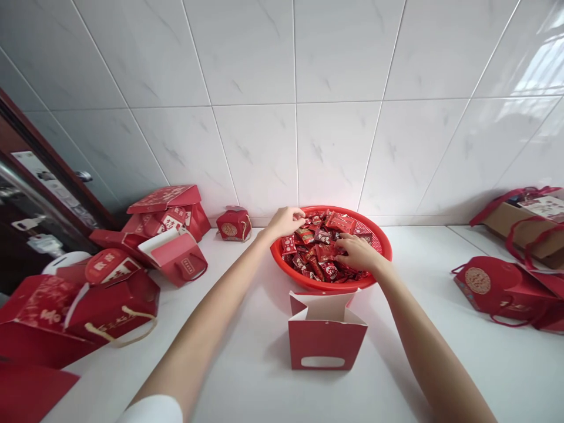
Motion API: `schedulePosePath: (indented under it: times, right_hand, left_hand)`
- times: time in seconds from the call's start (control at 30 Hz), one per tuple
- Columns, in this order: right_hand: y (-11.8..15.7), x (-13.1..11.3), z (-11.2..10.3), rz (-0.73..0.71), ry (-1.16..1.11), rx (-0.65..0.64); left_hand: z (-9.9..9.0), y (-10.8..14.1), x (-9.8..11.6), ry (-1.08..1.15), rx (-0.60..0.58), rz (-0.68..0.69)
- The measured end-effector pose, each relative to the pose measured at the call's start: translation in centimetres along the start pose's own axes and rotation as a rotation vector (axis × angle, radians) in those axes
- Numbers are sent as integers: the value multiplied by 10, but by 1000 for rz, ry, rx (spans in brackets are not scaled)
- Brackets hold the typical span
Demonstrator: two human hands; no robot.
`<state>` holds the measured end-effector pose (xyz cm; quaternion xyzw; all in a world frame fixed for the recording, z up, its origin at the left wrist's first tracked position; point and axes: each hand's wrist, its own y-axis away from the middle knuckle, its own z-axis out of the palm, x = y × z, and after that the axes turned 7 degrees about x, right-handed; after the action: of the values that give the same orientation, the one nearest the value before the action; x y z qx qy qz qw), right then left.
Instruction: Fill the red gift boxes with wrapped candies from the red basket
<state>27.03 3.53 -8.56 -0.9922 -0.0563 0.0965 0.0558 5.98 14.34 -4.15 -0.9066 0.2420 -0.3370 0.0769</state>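
A round red plastic basket (282, 265) stands against the tiled wall, filled with wrapped candies (324, 237) in mostly red wrappers. My left hand (286, 222) reaches over the basket's left rim, fingers curled down at the candies; whatever they may hold is hidden. Among the candies on the right side, my right hand (358, 252) has its fingers bent and closed on a red-wrapped candy, partly covered by the fingers. Between my forearms, in front of the basket, a red paper gift box (326, 342) stands upright with its top open and white inside.
Several red gift boxes (118, 294) crowd the left side. A small red box (234, 224) with a cord handle stands by the wall. On the right lie more red boxes (502, 288) and a brown carton (522, 226) with ribbon. A door with keys (46, 244) borders the far left.
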Motion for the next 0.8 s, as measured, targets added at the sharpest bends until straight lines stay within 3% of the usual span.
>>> schedulePosePath:
  times: [0.1, 0.23, 0.4, 0.57, 0.67, 0.8]
  right_hand:
    - [0, -1, -3, 2, -4, 14]
    - [-1, 0, -4, -8, -37, 36]
    - [-3, 4, -2, -20, -118, 87]
    - [-3, 4, -2, 14, -273, 216]
    - [-3, 2, -4, 35, -412, 308]
    - [0, 0, -7, -19, -630, 349]
  left_hand:
    - [25, -31, -2, -66, -69, -90]
    - [40, -39, -8, -50, -124, -134]
    - [35, -31, -21, 101, -32, -82]
    - [23, -18, -31, 316, 87, 5]
    - [23, -6, -26, 406, 101, 60]
    - [29, 15, -6, 444, 35, 165]
